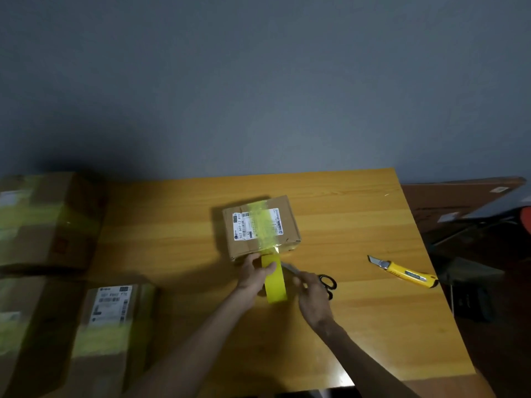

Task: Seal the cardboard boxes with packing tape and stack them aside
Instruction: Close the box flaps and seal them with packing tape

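Left hand [254, 272] grips tape roll [276, 285], core hidden; right hand [313, 294] grips scissors [289, 268], blade tips blurred, indistinct.

I'm seeing a light wooden counter [359, 326], small taped cardboard box [260, 228] sitting mid-counter, yellow utility knife [408, 272] lying well to its right, larger taped boxes [48, 222] crowding the left side

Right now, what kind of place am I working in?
Probably a home or small-office parcel-packing spot: a wooden table against a bare wall, labelled cardboard boxes taped in yellow, plus a tape roll, scissors and utility knife.
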